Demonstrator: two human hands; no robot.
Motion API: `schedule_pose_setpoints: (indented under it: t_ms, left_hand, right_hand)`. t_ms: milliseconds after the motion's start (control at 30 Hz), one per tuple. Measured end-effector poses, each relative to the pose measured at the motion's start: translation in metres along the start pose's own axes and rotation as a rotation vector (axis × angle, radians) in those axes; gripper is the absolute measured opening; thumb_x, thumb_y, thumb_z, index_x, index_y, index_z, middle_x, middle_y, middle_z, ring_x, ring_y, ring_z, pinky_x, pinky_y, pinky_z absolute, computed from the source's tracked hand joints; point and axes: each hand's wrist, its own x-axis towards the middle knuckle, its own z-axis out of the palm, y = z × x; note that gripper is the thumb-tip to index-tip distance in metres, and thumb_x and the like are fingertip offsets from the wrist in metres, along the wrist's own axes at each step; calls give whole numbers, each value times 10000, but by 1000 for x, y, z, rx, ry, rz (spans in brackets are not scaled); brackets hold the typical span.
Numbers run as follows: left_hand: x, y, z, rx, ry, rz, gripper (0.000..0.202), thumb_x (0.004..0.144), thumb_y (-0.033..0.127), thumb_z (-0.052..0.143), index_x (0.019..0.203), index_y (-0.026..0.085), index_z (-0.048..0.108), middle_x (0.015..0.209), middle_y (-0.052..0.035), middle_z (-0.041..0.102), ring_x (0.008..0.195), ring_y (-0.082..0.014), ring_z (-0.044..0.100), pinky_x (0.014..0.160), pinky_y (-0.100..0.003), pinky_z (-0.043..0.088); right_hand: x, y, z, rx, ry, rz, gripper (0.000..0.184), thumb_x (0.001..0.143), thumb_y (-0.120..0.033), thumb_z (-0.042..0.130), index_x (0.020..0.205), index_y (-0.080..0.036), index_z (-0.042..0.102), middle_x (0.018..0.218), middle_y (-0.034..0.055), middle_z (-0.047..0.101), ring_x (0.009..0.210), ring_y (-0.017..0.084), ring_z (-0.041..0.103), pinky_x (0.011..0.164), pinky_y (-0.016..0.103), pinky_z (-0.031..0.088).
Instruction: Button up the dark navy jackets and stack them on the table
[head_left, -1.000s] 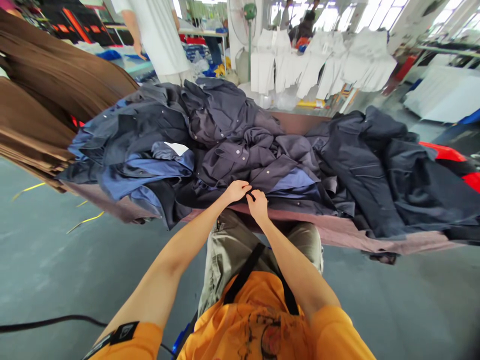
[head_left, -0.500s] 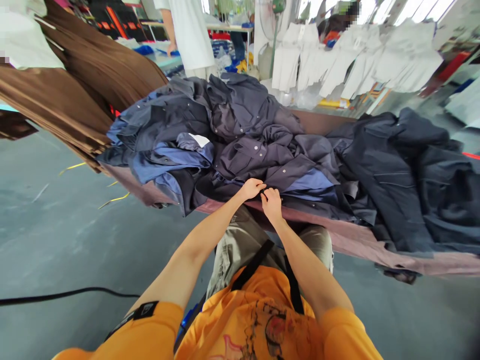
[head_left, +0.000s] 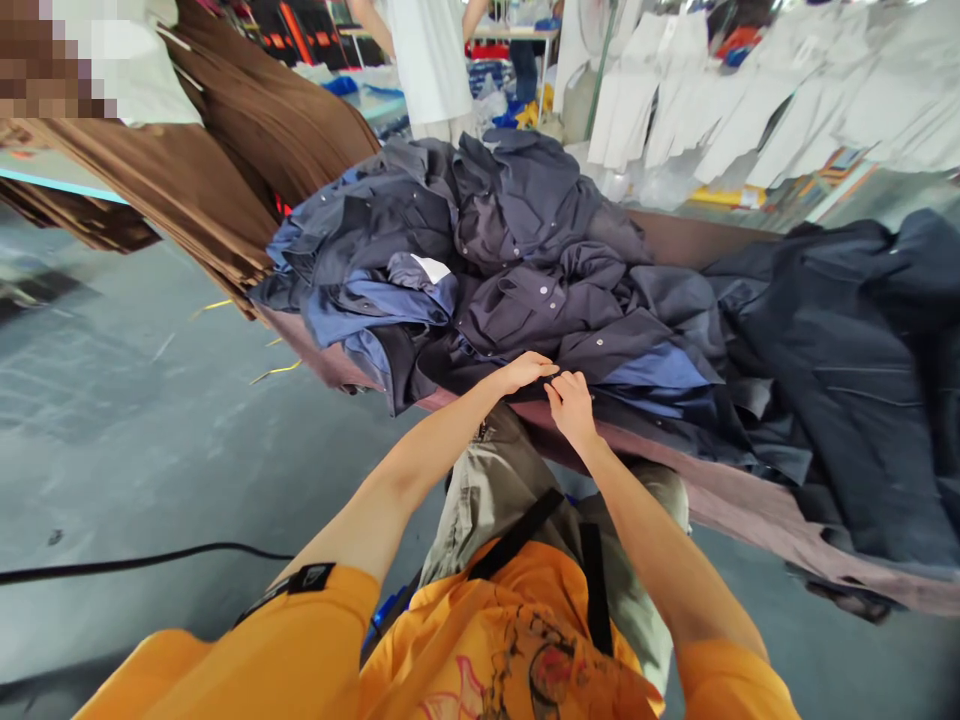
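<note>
My left hand point(head_left: 527, 371) and my right hand point(head_left: 571, 404) meet at the near edge of a heap of dark work shirts point(head_left: 525, 290) on a brown-covered table point(head_left: 720, 490). Both hands pinch the front edge of a dark grey shirt point(head_left: 600, 355) with metal snap buttons, fingertips almost touching. A blue shirt point(head_left: 360, 315) with a white label lies in the pile to the left. A flatter stack of dark navy garments point(head_left: 847, 370) spreads over the table's right side.
Stacked brown fabric sheets point(head_left: 187, 170) rise at the left. A person in a white top point(head_left: 427, 60) stands behind the pile. White garments point(head_left: 750, 110) hang at the back right. A black cable point(head_left: 135, 562) runs over the grey floor at the left.
The view has swung left and down, so the pile sits further right in frame. My hands stay pinched on the same shirt edge, hardly moving relative to it.
</note>
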Motion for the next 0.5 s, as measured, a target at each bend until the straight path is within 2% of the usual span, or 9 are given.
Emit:
schedule_pose_setpoints:
  t_ms: [100, 200, 267, 333, 400, 467, 500]
  left_hand:
    - [5, 14, 16, -89, 32, -10, 509, 784, 627, 630, 598, 184, 463, 519, 58, 332, 513, -91, 318, 525, -261, 263]
    - [12, 36, 26, -129, -50, -21, 492, 790, 599, 672, 623, 174, 488, 526, 63, 327, 499, -82, 297, 505, -255, 244]
    - [19, 52, 22, -47, -89, 24, 458, 807, 564, 675, 644, 158, 538, 563, 47, 396, 539, -92, 356, 530, -251, 279]
    - [26, 66, 11, 87, -34, 111, 435, 840, 539, 645, 667, 145, 582, 616, 27, 471, 610, -110, 422, 582, -253, 317]
    - [32, 78, 1, 165, 87, 202, 430, 873, 521, 617, 679, 137, 597, 653, 15, 514, 659, -120, 457, 627, -257, 337]
    - [33, 86, -1, 177, 202, 274, 433, 903, 517, 592, 694, 137, 596, 672, 9, 536, 678, -124, 479, 660, -257, 363]
    - [31, 90, 1, 183, 224, 295, 442, 914, 525, 581, 698, 140, 594, 673, 8, 541, 678, -125, 488, 669, -257, 376]
  right_hand:
    - [-7, -9, 3, 38, -57, -66, 316, 998, -234, 481, 705, -224, 596, 772, 59, 565, 815, 235, 476, 820, 375, 442]
    - [-10, -10, -4, 16, -54, -25, 248, 1013, -262, 471, 910, -215, 691, 886, 86, 616, 894, 259, 492, 867, 405, 456]
    - [-10, -4, -16, -13, -89, -12, 213, 1005, -305, 512, 1048, -224, 705, 956, 94, 638, 952, 277, 507, 929, 451, 449]
    - [-10, 4, -33, -11, -157, -37, 224, 982, -337, 573, 1142, -236, 692, 1038, 93, 657, 1018, 286, 528, 1010, 490, 428]
    - [-14, 14, -50, 8, -202, -67, 278, 976, -331, 588, 1226, -233, 660, 1152, 99, 660, 1095, 285, 545, 1079, 510, 401]
    - [-22, 26, -67, 4, -205, -65, 307, 988, -306, 562, 1274, -220, 634, 1224, 107, 654, 1142, 279, 559, 1113, 516, 389]
    - [-28, 34, -74, -7, -194, -46, 303, 994, -293, 545, 1273, -216, 633, 1229, 108, 657, 1148, 274, 568, 1121, 517, 388]
